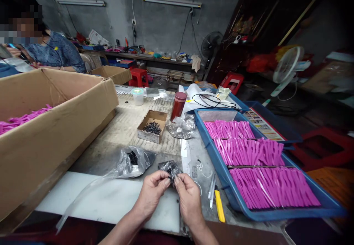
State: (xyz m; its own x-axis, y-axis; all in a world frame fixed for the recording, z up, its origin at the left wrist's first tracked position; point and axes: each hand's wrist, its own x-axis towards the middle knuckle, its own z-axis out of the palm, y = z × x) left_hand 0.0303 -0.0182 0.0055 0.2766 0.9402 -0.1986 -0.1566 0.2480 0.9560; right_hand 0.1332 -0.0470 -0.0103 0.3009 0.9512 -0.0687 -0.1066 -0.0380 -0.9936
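Observation:
Both hands pinch the near edge of a small clear plastic bag (172,166) with dark contents, at the front of the table. My left hand (151,191) grips it with thumb and fingertips from the left. From the right, my right hand (189,197) does the same, its thumb close to the left one. A second plastic bag (142,161), opened and holding small black parts (132,158), lies just left and beyond. Farther back sits a small cardboard box (151,137) of loose dark pieces. A white board (110,197) lies beneath my left forearm.
A blue tray (240,197) with rows of pink pieces (271,189) stands right. A yellow-handled tool (219,206) lies beside it. A large cardboard box (58,134) borders the left. A dark red canister (178,106) stands behind. Another person (63,53) sits at the far left.

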